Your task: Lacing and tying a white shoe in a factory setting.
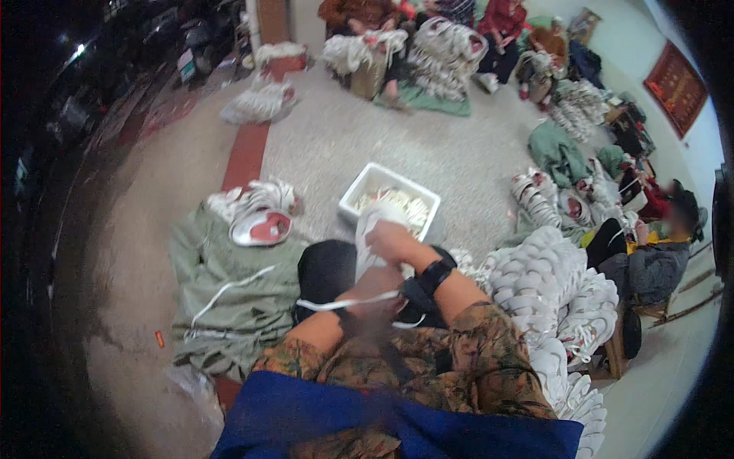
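A white shoe is held over my lap, pointing away from me. My left hand, partly blurred, is closed around the near part of the shoe. Bent fingers of my right hand press together at the shoe's upper; what they pinch is hidden. A loose white shoelace stretches across my left wrist. Just beyond the shoe is a white foam box with pale laces in it.
On my left, white shoes with red insoles lie on a green sack, along with a loose lace. Stacked white shoes rise on my right. Other people sit among shoe piles at the back and right.
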`<state>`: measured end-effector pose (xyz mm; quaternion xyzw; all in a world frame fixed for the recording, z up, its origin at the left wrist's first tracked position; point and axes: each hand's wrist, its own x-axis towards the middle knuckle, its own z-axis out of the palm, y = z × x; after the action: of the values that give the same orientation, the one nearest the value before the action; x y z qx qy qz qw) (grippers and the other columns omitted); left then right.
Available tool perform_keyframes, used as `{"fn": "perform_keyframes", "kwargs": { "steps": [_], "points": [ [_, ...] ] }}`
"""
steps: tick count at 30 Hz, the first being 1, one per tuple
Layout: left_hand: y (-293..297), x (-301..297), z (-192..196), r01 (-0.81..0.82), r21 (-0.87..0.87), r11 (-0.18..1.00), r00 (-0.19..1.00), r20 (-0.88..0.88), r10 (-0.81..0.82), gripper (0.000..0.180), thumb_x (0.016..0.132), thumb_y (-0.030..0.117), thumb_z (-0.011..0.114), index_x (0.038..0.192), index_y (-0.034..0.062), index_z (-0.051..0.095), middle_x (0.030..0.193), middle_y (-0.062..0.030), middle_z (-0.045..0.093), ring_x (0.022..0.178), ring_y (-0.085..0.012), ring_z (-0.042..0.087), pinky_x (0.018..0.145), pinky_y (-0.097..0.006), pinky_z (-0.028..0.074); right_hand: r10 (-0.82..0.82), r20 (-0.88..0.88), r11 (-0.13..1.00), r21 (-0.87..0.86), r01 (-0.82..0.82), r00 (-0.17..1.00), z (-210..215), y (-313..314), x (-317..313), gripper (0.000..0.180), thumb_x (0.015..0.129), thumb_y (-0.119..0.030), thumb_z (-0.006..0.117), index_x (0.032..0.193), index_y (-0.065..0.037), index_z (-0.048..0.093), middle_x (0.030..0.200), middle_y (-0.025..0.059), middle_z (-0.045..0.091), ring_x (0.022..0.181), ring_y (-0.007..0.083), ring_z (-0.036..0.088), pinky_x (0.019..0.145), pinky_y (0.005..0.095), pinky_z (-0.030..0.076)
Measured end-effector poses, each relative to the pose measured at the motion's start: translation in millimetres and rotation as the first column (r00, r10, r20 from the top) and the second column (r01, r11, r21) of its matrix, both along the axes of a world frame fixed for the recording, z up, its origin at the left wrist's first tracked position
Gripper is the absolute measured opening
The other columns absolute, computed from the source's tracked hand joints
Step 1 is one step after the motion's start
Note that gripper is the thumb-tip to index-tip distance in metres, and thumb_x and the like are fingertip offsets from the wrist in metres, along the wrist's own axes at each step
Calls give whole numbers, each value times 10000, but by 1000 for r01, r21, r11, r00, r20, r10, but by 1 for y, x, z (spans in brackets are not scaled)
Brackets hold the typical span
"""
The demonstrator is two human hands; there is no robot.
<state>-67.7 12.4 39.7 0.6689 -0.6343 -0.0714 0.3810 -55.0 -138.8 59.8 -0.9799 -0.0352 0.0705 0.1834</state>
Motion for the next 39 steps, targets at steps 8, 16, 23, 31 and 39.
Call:
{"fn": "perform_keyframes", "kwargs": {
  "steps": [8, 16, 23, 31, 39],
  "points": [
    [0, -5, 1, -1, 175, 985, 984, 175, -30, 216, 717, 253, 628, 816, 62, 613, 784, -163, 607, 721, -372, 598, 626, -445, 470, 252, 54, 964, -101, -246, 966, -30, -9, 7, 261, 772, -267, 547, 711, -67, 702, 714, 154, 649, 665, 337, 625, 633, 438, 498],
    [7, -18, 24, 55, 351, 935, 998, -8, -56, 215, 806, 263, 577, 649, 117, 573, 625, -83, 572, 597, -290, 578, 551, -397, 435, -72, -20, 997, -33, 72, 997, -41, -4, 4, 256, 685, -244, 564, 791, -57, 703, 816, 187, 655, 786, 352, 643, 734, 437, 513],
    [36, -22, 27, 304, 230, 925, 946, 41, -321, 191, 816, 229, 552, 695, 85, 584, 702, -124, 594, 615, -328, 583, 530, -436, 440, -227, 57, 974, 36, 225, 972, -33, 6, 0, 278, 713, -235, 605, 813, 16, 671, 841, 225, 647, 792, 382, 633, 718, 468, 501],
    [29, -34, 27, 337, 95, 937, 935, 81, -345, 257, 753, 258, 579, 607, 47, 588, 596, -165, 567, 577, -374, 582, 528, -471, 451, -268, -62, 656, 719, 229, 961, -32, -30, 3, 110, 804, -128, 645, 803, -34, 589, 734, 26, 591, 588, 106, 556, 527, 255, 456],
    [23, -26, 47, 180, -21, 983, 980, 89, -178, 160, 753, 212, 578, 678, 91, 505, 712, -95, 483, 728, -312, 511, 620, -412, 429, -442, 251, 574, 817, 56, 861, -39, -36, -26, 115, 774, -6, 609, 889, -13, 596, 1007, 138, 607, 802, 209, 621, 698, 297, 520]
  ]
}}
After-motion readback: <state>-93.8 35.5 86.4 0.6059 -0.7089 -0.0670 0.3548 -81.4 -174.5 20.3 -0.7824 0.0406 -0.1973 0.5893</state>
